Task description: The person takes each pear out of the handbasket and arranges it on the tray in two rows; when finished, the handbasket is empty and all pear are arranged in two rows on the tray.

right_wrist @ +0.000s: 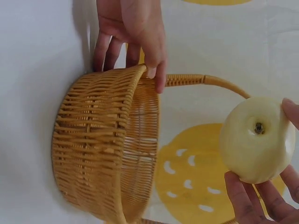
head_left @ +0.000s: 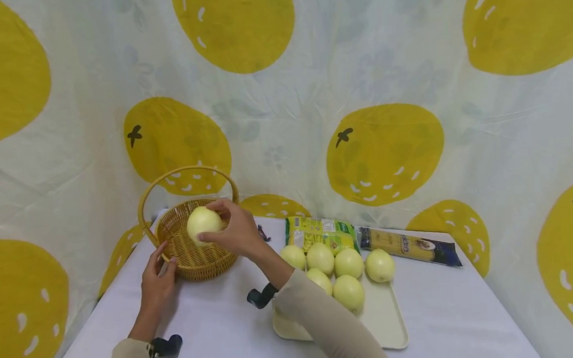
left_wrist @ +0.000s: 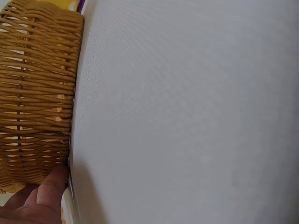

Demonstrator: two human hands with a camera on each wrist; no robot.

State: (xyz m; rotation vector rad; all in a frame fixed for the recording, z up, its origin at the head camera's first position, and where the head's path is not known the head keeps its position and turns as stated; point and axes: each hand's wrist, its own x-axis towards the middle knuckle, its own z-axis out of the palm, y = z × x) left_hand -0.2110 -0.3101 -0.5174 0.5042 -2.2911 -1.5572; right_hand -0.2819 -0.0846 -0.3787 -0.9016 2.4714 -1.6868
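In the head view my right hand (head_left: 237, 227) holds a round, pale yellow pear (head_left: 202, 225) above the wicker basket (head_left: 205, 270). Thumb and fingertips grip the pear (right_wrist: 257, 140) from its sides in the right wrist view, and a dark dimple faces the camera. My left hand (head_left: 157, 279) is at the basket's near left side. Seen from the right wrist, the left hand (right_wrist: 135, 32) pinches the basket rim, fingers spread along the outer wall. The left wrist view shows fingers (left_wrist: 51, 186) against the basket's lower wall. Woven bottom shows inside the basket.
Several more pears (head_left: 349, 292) sit on a cream tray (head_left: 389, 330) right of the basket. Behind them lie a green-yellow bag (head_left: 320, 232) and a long blue-yellow packet (head_left: 411, 246). A small dark object (head_left: 263, 233) lies beside the basket. The basket's tall handle (head_left: 193, 168) arches overhead.
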